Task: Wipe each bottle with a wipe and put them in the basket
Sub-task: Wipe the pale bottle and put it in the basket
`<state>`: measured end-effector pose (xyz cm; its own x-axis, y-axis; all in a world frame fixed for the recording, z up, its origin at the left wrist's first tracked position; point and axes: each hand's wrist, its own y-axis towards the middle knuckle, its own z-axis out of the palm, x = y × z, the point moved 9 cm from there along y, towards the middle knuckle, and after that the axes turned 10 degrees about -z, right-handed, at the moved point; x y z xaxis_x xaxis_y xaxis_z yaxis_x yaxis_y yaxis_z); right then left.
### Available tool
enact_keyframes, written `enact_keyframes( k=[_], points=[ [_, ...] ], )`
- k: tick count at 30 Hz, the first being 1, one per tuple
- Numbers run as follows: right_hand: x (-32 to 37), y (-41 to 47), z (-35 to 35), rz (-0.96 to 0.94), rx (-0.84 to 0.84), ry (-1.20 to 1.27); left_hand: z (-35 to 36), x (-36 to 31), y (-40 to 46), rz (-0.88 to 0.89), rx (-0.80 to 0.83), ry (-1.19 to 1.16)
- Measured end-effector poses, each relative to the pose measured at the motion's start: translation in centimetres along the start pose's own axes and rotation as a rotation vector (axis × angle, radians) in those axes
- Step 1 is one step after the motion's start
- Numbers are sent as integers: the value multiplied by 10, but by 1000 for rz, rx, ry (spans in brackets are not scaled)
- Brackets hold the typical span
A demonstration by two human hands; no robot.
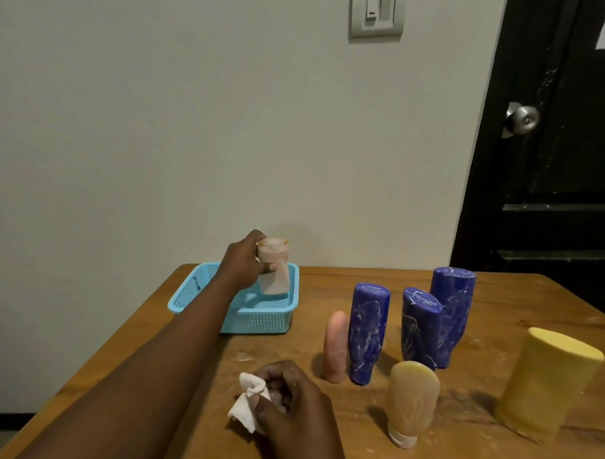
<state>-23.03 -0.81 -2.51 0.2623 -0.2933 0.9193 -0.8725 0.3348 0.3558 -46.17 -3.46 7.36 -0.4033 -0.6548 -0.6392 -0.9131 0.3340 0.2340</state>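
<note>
My left hand point(244, 264) grips a pale pink bottle point(274, 268) upright over the blue mesh basket point(259, 321) at the table's far left. The bottle's base hangs just inside the basket's rim. My right hand point(293, 399) rests near the front of the table and holds a crumpled white wipe point(247, 401). To the right stand a slim pink bottle point(335, 346), three dark blue bottles point(368, 331) point(420, 324) point(455, 310), a tan bottle point(412, 399) on its cap and a large yellow bottle point(550, 380).
The wooden table point(203, 387) stands against a pale wall. A black door point(548, 135) with a metal knob point(522, 118) is at the right, and a light switch point(377, 10) is on the wall above. Whitish smears mark the tabletop.
</note>
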Motion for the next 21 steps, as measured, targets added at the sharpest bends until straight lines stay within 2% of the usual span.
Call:
enact_keyframes(
  k=[5,21],
  points=[
    [-5,4,-5,25,-26,29,17,9,4,-53,71,14],
    [-14,7,-9,54,-44,65,16,19,5,-100,42,-40]
  ],
)
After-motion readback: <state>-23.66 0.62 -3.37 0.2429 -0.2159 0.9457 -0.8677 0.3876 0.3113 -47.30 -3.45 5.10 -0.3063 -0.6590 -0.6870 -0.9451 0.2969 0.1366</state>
